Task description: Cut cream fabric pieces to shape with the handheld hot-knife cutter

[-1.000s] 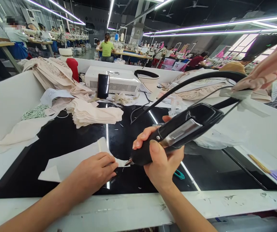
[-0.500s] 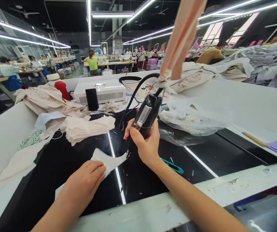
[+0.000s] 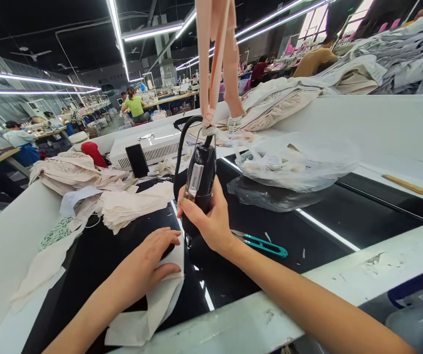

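My right hand [image 3: 213,219] is wrapped round a black handheld electric trimmer [image 3: 201,169], held upright with its head down near the glossy black tabletop [image 3: 229,275]. Knotted pink cloth strips [image 3: 213,64] suspend the tool from above. Left of it, my left hand [image 3: 147,263] rests over a white fabric piece [image 3: 163,297], thumb and fingers apart. This cloth curves from beside the trimmer's head down toward the table's front edge. Teal-handled thread snips [image 3: 265,245] lie just right of my right wrist.
A stack of cream fabric pieces [image 3: 134,204] and a heap of cloth [image 3: 75,169] lie at the left. Behind stand a phone [image 3: 136,161] and a white box [image 3: 152,142]. A clear plastic bag [image 3: 292,162] sits at the right. Co-workers sit farther off.
The fabric piece has turned, its edge now running toward me. My left hand's fingers have spread. The trimmer has come more upright, and the view has shifted right.
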Demonstrator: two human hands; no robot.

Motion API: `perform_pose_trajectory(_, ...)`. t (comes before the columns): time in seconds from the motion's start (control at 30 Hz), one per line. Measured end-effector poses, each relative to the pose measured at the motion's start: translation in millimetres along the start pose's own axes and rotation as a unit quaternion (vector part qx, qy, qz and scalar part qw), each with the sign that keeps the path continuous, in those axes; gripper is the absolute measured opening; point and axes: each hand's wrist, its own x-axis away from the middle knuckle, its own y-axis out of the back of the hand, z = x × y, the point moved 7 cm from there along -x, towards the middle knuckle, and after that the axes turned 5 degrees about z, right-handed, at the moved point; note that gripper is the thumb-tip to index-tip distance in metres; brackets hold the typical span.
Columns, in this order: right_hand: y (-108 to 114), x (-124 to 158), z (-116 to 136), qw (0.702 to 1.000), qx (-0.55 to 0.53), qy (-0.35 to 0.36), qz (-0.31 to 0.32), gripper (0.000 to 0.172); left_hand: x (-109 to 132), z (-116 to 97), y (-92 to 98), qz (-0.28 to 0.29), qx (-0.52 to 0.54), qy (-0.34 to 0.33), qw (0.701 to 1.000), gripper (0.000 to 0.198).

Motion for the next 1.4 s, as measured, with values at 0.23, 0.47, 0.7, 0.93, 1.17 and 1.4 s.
perform_pose_trajectory(0.23,-7.2,2.0,-7.3,1.000,-0.024,-0.009,0.004,0.031,-1.2,15.9,-17.9,0.074,0.000,0.031,0.997,0.042)
perform_pose_trajectory(0.47,-12.1,2.6,-7.4,1.000,-0.027,-0.009,0.001,0.030,1.3,18.4,-20.5,0.072,-0.014,0.033,0.997,0.040)
perform_pose_trajectory(0.7,-10.3,2.7,-5.9,1.000,-0.007,-0.005,-0.005,0.030,-0.2,15.8,-18.9,0.078,-0.027,0.042,0.996,0.035)
perform_pose_trajectory(0.93,-4.0,1.6,-5.9,1.000,-0.014,0.000,-0.011,0.031,1.0,19.5,-22.1,0.088,-0.001,0.046,0.995,0.034)
perform_pose_trajectory(1.17,-8.3,2.0,-7.9,0.999,-0.040,-0.011,-0.010,0.032,2.4,21.5,-23.8,0.086,0.011,0.044,0.995,0.026)
perform_pose_trajectory(1.4,-10.7,3.8,-8.6,0.999,-0.042,-0.018,-0.012,0.031,1.7,23.8,-25.2,0.109,0.040,0.071,0.991,0.025)
